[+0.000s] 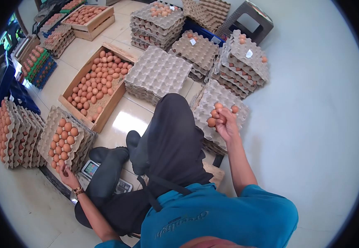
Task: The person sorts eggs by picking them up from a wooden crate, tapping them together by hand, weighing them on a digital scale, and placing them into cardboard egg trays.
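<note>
My left hand is at the lower end of a grey egg tray tilted on a stack at left. Its fingers are curled around an egg at the tray's near edge. Several brown eggs fill the middle of that tray. On the right, my right hand is over another grey egg tray, its fingers bent and closed on an egg. Two more eggs sit close by, one beyond the fingertips and one to their right. The fingers partly hide the held eggs.
A wooden crate of loose eggs stands ahead, beside a stack of bare trays. Filled tray stacks line the right wall. A scale with keypad lies by my boots. Blue crates stand at left.
</note>
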Demonstrator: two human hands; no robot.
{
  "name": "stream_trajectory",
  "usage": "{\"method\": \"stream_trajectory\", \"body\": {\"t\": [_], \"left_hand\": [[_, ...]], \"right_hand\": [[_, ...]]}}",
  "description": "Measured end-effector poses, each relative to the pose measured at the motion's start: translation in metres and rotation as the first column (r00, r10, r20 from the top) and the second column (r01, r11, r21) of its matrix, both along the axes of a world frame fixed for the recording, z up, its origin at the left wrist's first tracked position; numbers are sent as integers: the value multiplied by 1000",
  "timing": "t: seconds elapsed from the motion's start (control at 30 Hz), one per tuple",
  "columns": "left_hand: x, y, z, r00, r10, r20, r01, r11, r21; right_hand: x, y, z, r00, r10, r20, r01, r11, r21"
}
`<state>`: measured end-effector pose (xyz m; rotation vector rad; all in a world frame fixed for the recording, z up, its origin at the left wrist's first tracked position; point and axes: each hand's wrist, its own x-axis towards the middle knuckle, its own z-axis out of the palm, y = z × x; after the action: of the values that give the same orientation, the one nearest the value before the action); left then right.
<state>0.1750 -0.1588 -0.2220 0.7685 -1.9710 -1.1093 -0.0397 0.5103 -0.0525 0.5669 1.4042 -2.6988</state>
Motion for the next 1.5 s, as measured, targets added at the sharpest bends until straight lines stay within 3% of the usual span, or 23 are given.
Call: {"method": "stream_trajectory", "body": {"t": [0.13, 0.2, 0.3, 0.4, 0.5, 0.6, 0.7, 0.8, 0.9, 1.0, 1.1, 1.2, 1.3, 1.4, 1.5], "left_hand": [[0, 3, -2, 999, 31, 28, -31, 999, -6], [3, 1, -4, 997, 30, 64, -29, 999, -25], [5, -1, -5, 996, 31, 87, -28, 999, -40], [2, 4, -3, 996, 43, 74, -40, 998, -41], [0, 8, -1, 996, 54, 66, -52, 998, -30], [2, 8, 2, 997, 51, 51, -49, 998, -46], [1, 9, 3, 998, 46, 53, -43, 997, -67], [-1, 9, 4, 998, 56, 36, -55, 998, -38], [1, 9, 6, 998, 60, 31, -59, 998, -9], [-1, 6, 0, 999, 50, 18, -50, 999, -16], [0, 3, -3, 999, 41, 22, -41, 999, -15], [2, 2, -2, 999, 37, 34, -37, 999, -10], [2, -2, -10, 998, 36, 42, -36, 999, -10], [3, -3, -10, 999, 39, 29, -38, 999, -12], [1, 0, -8, 998, 40, 40, -39, 999, -18]], "right_hand": [[3, -36, 31, 996, -22, 90, 24, 999, -21], [4, -25, 8, 994, 44, 97, -42, 999, -26], [5, -4, -3, 957, 289, -26, -284, 913, -295], [5, -30, 16, 994, -16, 112, 27, 995, -92], [8, -49, 31, 981, -114, 157, 113, 994, 15], [10, -18, 2, 991, 134, 27, -128, 981, -147], [4, -22, -12, 986, 91, 143, -79, 993, -90], [6, -52, 7, 982, -85, 168, 100, 991, -84], [6, -35, -1, 991, 76, 111, -71, 996, -53], [3, -36, -7, 973, 119, 196, -112, 993, -46], [7, -66, 21, 985, -14, 169, 20, 999, -35], [5, -39, -2, 978, 196, 69, -184, 972, -148], [0, -42, -16, 976, 114, 187, -90, 987, -133], [5, -72, 24, 982, -14, 189, 27, 997, -67], [2, -42, -11, 970, 240, 47, -225, 951, -212]]}}
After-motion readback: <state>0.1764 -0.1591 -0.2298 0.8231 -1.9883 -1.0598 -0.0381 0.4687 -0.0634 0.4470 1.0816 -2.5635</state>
